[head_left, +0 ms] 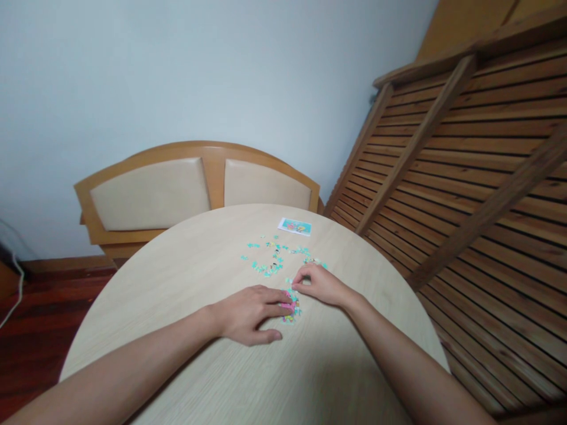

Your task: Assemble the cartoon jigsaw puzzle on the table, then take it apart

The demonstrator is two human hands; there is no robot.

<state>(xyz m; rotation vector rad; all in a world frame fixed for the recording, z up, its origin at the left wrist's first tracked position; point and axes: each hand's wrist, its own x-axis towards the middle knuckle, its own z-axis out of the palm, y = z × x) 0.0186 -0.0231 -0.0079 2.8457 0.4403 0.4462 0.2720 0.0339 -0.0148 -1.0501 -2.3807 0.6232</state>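
On the table lies a partly joined jigsaw puzzle (290,317) in pink, yellow and teal. My left hand (250,313) rests flat beside it, fingers spread, with fingertips on its pink part. At the puzzle's far edge my right hand (321,283) has thumb and forefinger pinched together around what looks like a small puzzle piece, mostly hidden by the fingers. Loose teal puzzle pieces (268,270) are scattered in a rough ring farther out, some of them just beyond my right hand. Behind them lies a small picture card (296,226) with a teal background and colourful figures.
The round pale wooden table (177,330) fills the foreground. A wooden headboard (213,171) with cream panels stands behind it against a white wall. Slatted wooden boards (443,195) lean close along the right side. A white cable (20,289) hangs at the far left above a dark red floor.
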